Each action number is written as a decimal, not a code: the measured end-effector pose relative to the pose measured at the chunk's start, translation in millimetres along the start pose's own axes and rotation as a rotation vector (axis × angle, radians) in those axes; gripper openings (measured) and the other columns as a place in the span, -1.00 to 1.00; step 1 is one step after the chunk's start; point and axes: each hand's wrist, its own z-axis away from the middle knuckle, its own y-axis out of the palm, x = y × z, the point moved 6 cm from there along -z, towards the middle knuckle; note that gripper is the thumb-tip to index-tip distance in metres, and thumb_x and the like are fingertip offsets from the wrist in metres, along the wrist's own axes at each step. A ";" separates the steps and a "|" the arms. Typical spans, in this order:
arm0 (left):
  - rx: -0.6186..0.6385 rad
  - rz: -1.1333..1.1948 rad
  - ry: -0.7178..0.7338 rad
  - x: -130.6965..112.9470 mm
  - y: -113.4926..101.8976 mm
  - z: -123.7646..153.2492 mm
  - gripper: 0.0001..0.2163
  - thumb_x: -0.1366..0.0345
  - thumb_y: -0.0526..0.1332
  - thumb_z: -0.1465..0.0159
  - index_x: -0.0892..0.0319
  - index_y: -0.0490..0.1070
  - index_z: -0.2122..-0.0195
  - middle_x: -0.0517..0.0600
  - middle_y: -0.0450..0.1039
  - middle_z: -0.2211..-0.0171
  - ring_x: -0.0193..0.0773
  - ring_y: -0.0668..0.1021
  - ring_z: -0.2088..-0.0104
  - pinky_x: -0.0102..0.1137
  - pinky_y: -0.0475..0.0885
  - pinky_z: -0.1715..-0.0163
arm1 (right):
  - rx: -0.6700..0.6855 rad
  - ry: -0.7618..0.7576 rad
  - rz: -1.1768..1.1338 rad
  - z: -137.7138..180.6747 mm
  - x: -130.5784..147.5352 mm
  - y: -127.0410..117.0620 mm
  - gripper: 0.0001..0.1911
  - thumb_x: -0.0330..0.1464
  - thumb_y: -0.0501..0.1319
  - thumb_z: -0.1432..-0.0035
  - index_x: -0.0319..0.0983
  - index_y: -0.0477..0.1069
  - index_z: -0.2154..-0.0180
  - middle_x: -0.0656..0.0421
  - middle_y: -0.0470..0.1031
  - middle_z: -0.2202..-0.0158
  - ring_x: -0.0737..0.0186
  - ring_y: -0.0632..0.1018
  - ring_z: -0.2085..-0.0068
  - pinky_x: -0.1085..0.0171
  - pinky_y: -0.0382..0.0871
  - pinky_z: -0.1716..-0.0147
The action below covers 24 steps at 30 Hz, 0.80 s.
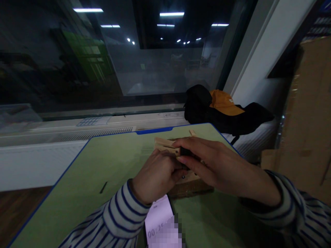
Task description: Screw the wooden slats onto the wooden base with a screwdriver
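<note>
A pale wooden assembly of flat pieces lies on a green mat with a blue edge. My left hand is curled closed against its near side, fingers tucked at the wood. My right hand reaches across from the right, fingers pinched on a small black part at the wood's end. A darker wooden base piece shows under both hands. Both sleeves are striped.
A small dark thin item lies on the mat to the left. A pink-white timer card sits near my left wrist. A black bag with an orange cap rests on the windowsill. Cardboard stands at right.
</note>
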 end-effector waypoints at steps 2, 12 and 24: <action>-0.011 0.007 -0.007 0.6 -0.5 -0.6 -0.87 0.32 0.19 -0.29 0.14 0.55 0.29 -0.01 0.58 0.19 -0.14 0.54 0.11 -0.24 0.41 0.08 | -0.002 -0.009 -0.010 -0.4 0.8 -0.1 -0.71 -0.41 0.08 -0.29 -0.28 0.28 -0.04 0.10 0.51 0.06 0.31 0.52 0.06 0.34 0.40 0.10; 0.019 0.005 -0.009 2.4 -1.1 -0.6 -0.87 0.37 0.20 -0.26 0.16 0.56 0.31 0.01 0.57 0.19 -0.11 0.55 0.12 -0.22 0.41 0.10 | 0.022 0.055 -0.025 3.5 -7.2 2.2 -0.57 -0.34 0.10 -0.28 -0.25 0.15 -0.16 0.06 0.46 -0.05 0.23 0.48 -0.05 0.25 0.40 0.04; 0.062 0.008 -0.031 4.5 4.3 0.7 -0.87 0.43 0.19 -0.25 0.19 0.54 0.36 0.02 0.58 0.24 -0.13 0.56 0.16 -0.26 0.43 0.15 | 0.016 0.040 0.015 -0.6 -4.1 5.9 -0.66 -0.36 0.09 -0.27 -0.27 0.23 -0.07 0.01 0.52 0.06 0.16 0.56 0.12 0.19 0.46 0.20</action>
